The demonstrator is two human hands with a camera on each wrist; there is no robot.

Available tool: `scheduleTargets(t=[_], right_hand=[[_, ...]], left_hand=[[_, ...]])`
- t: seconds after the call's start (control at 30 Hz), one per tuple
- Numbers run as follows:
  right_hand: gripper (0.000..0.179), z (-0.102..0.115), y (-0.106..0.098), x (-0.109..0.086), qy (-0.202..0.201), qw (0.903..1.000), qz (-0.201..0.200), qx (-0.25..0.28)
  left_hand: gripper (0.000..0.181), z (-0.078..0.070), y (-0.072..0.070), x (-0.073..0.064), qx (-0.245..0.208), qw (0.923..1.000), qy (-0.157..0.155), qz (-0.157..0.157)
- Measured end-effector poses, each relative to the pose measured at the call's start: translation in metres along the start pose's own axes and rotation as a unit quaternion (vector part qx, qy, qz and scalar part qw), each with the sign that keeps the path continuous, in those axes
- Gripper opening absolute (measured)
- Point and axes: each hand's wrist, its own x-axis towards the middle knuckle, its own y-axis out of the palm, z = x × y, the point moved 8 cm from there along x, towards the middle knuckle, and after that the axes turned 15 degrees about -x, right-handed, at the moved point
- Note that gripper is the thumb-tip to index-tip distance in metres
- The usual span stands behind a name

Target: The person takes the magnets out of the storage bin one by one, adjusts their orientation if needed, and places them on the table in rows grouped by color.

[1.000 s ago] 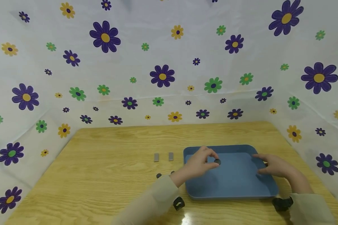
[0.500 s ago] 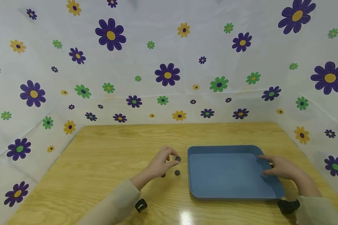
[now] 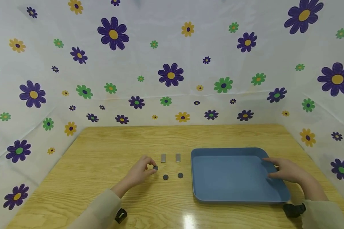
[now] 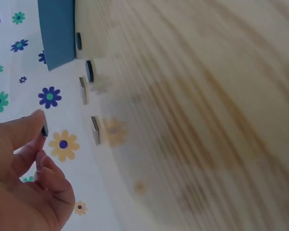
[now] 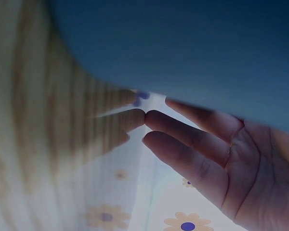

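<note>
My left hand pinches a small dark round disc between thumb and index finger, close over the table. In the left wrist view, the disc shows edge-on at the fingertips. Just right of that hand lie two matching dark discs, a left one and a right one. Behind them are two thin grey rectangular pieces, one beside the other. My right hand holds the right wall of a blue tray, thumb and index finger over the rim, other fingers outside it.
The tray stands on the right part of the wooden table, with nothing visible inside. A white cloth printed with flowers hangs behind the table and along both sides. Dark straps with wrist cameras sit at both cuffs.
My left hand has moved left with the disc, from over the tray to beside the two other discs, uncovering both grey pieces. The right hand stays at the tray; the head view has shifted slightly.
</note>
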Motion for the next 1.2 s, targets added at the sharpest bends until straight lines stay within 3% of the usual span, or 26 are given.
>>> scheduleTargets(t=[0.17,0.33,0.47,1.03,1.1,1.2], right_hand=[[0.067,-0.001,0.000,-0.001,0.000,1.0000,0.000,0.001],[0.067,-0.001,-0.001,-0.002,0.006,1.0000,0.002,-0.006],[0.067,0.000,-0.001,-0.002,0.006,0.9999,-0.001,-0.009],[0.067,0.001,0.001,-0.002,0.009,1.0000,0.003,0.002],[0.064,0.002,0.000,-0.001,0.003,0.9999,-0.005,0.014],[0.057,0.005,-0.007,-0.002,-0.002,0.9984,-0.048,0.031]], left_hand=[[0.010,0.012,-0.001,0.000,0.042,0.9984,-0.033,0.018],[0.012,0.020,0.007,0.002,0.099,0.9932,-0.035,0.049],[0.012,0.023,0.013,0.002,0.117,0.9909,-0.028,0.061],[0.014,0.022,0.010,0.002,0.123,0.9899,-0.032,0.062],[0.018,0.020,0.005,0.002,0.112,0.9919,-0.032,0.051],[0.026,0.010,-0.006,0.002,0.089,0.9957,-0.017,0.019]])
